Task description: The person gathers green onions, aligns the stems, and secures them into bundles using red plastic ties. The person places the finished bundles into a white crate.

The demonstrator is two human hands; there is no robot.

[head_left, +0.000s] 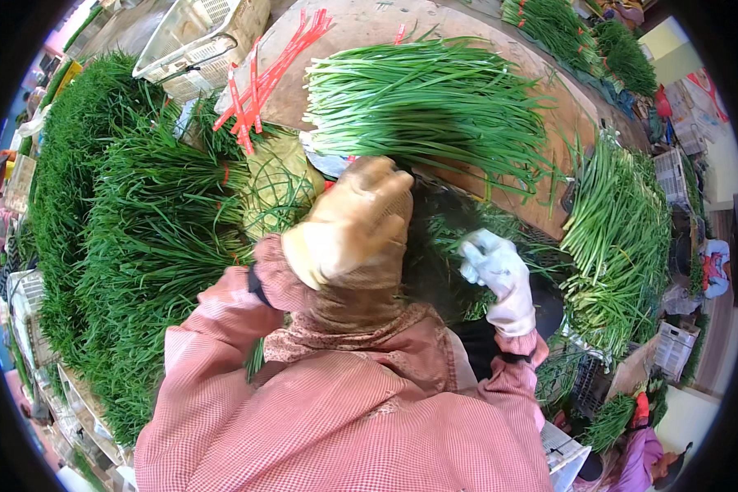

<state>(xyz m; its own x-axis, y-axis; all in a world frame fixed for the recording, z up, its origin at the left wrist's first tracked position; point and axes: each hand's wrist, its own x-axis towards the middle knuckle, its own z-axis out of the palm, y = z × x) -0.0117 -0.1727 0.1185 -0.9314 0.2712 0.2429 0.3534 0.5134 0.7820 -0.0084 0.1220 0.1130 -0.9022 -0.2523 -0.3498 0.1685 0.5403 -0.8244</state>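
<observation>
My left hand (pixel 350 215), in a pale yellow glove, is blurred over my lap, just below the near edge of the round wooden board (pixel 559 221). Its fingers are curled, and whether anything is in them cannot be told. My right hand (pixel 492 261), in a whitish glove, hovers further right over loose green leaves; its fingers are bent and apart, with nothing seen in them. A wide layer of garlic chives (pixel 424 98) lies across the board, pale stem ends to the left. Red printed ties (pixel 277 67) lie at the board's left.
Bundled chives (pixel 160 203) are heaped at left, beside a white plastic crate (pixel 203 49). Another chive pile (pixel 621 246) stands at right, near a dark crate (pixel 590 381). A person in a purple sleeve (pixel 639 455) is at the lower right.
</observation>
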